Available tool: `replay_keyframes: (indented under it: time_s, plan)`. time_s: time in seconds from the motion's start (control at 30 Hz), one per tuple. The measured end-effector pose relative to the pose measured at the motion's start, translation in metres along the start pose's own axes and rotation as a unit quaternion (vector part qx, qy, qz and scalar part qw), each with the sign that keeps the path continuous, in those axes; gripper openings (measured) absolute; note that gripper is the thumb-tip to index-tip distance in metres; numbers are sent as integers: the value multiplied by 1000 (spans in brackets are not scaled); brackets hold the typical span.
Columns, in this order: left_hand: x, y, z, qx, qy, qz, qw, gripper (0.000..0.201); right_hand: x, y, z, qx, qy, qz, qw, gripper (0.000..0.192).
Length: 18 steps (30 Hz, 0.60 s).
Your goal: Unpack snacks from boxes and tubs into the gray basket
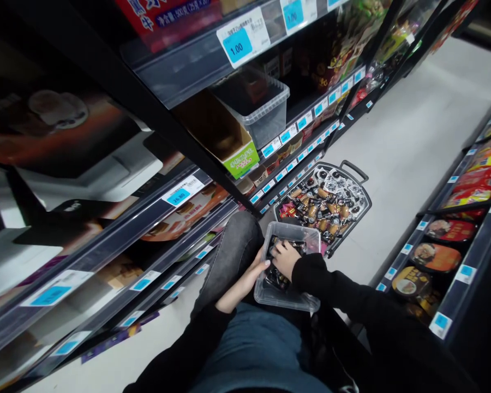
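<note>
A clear plastic bin [286, 303] sits tilted at my lap, with small dark-wrapped packets [277, 278] lying inside it. My left hand [250, 278] grips the bin's left side, its thumb over the rim and the other fingers mostly hidden. Inside the bin, my right hand [285, 258] has its fingers curled down onto the dark packets; the fingertips are partly hidden. Just beyond the bin on the floor stands a shopping basket [366, 210] full of small packets, gold-and-black ones in front and white ones at the back.
Shelves with price labels rise on the left. One holds another clear bin [268, 123] beside an open cardboard box [241, 158]. A low shelf [454, 289] of packaged food runs along the right. Pale floor [417, 136] stretches between them. My bent knee [241, 234] is near the left shelves.
</note>
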<state>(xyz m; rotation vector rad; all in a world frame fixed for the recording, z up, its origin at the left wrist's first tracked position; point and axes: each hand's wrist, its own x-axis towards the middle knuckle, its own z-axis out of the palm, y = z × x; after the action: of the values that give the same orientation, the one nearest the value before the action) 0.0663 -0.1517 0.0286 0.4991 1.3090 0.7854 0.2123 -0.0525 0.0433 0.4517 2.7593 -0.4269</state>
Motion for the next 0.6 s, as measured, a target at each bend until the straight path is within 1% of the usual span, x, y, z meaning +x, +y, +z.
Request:
replay_keyframes:
  time_s: [0.07,0.13,0.17,0.23,0.3,0.33,0.4,0.43,0.47,0.5,0.53,0.57,0.6]
  plan:
    - [0,2,1,0,-2,10,1000,90,4,2,5,-14,4,-32,999,29]
    - [1,3,2,-5,-2,3,1000,91,0,5,1,-18,20,-64,998,27]
    - [2,3,2,-8,-3,2,1000,91,-4,6,-5,-16,25,-65,997,27]
    - [4,0,0,-24,-14,22,999,87,-17,8,-22,-4,25,-30,999,28]
    - [4,-4,-3,-46,-25,42,998,84,-37,11,-41,20,36,31,999,24]
    - [3,-5,-4,-50,-28,37,998,84,-48,13,-48,35,56,64,996,21]
    - [1,-6,-5,-46,-22,0,999,85,-74,20,-55,76,130,131,980,16]
    - [0,-5,-5,-41,-14,-24,999,87,-86,26,-53,110,181,164,963,17]
    - [-1,-4,-5,-39,-7,-44,998,91,-97,35,-48,158,239,198,937,19]
    - [-2,-2,-4,-40,-1,-58,998,95,-106,45,-39,222,299,232,899,24]
    - [-2,-1,-4,-45,4,-66,997,99,-113,58,-28,296,357,266,845,30]
    - [-2,1,-3,-50,8,-74,996,103,-118,73,-15,371,403,309,778,37]
    - [-2,2,-3,-54,12,-81,995,107,-119,90,0,435,432,358,704,44]
